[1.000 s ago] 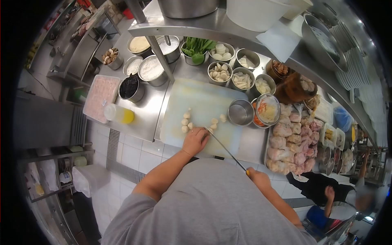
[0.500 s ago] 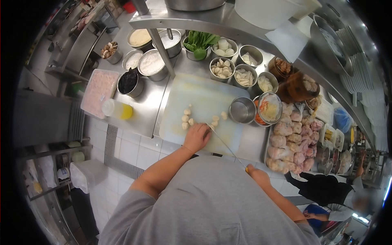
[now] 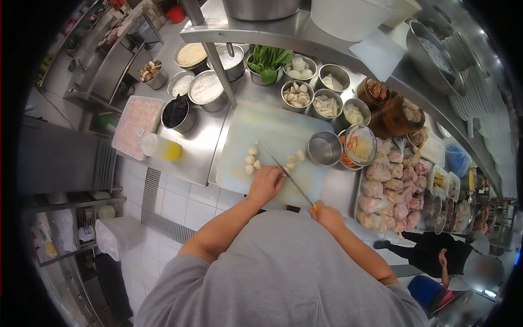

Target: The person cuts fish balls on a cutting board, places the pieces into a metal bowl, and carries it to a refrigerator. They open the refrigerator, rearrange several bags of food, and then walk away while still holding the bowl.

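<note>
Plainly, right hand [image 3: 328,216]: clamped on the knife [image 3: 297,185]
Left hand [image 3: 266,184]: beside the knife, its hold unclear
Cutting board [image 3: 245,122]: pale pieces [image 3: 250,159] either side of the knife

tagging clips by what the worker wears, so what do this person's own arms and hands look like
The person wears a plain grey top with short sleeves that end around the elbows, leaving the forearms bare. The left hand and right hand are ungloved. A thin line crosses the left wrist; whether it is a band or a crease cannot be told.
</note>
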The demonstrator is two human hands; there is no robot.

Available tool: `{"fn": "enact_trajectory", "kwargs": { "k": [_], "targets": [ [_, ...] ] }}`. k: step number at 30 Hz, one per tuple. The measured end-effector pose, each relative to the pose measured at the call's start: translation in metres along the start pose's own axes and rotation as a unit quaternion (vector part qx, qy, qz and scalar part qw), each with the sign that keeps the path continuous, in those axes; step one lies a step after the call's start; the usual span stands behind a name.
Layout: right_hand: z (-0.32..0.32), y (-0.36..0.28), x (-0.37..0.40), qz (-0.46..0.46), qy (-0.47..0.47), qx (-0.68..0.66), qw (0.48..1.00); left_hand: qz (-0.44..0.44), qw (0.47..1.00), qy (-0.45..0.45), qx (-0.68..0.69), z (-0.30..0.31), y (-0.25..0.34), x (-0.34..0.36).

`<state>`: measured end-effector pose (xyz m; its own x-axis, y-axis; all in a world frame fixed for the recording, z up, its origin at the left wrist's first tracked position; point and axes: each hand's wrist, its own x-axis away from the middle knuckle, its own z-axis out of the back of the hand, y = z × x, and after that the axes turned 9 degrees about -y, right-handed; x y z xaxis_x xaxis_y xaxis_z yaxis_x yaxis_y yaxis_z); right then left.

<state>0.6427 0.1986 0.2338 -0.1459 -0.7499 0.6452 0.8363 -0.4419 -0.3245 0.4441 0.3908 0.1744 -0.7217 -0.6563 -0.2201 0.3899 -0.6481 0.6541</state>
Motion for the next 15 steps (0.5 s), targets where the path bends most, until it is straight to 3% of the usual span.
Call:
{"fn": "enact_trajectory", "kwargs": {
  "k": [2,5,7,12,15],
  "targets": [
    [-0.004,0.014,0.005,0.055,0.047,-0.044,0.996,-0.001,1.000,-0.009,0.003,0.004,0.000,0.000],
    [-0.001,0.021,0.038,0.045,0.043,-0.104,0.993,0.005,0.999,0.013,-0.045,0.030,0.004,0.009],
    [0.005,0.032,0.063,0.056,0.014,-0.100,0.993,0.052,0.985,0.069,-0.148,0.055,0.007,0.004],
    [-0.001,0.058,0.080,0.085,-0.037,-0.041,0.995,0.010,0.980,0.019,-0.200,0.063,-0.018,-0.002],
    [-0.007,0.060,0.076,0.030,-0.032,-0.013,0.999,-0.026,0.973,-0.005,-0.229,0.064,-0.027,-0.012]
  ]
}}
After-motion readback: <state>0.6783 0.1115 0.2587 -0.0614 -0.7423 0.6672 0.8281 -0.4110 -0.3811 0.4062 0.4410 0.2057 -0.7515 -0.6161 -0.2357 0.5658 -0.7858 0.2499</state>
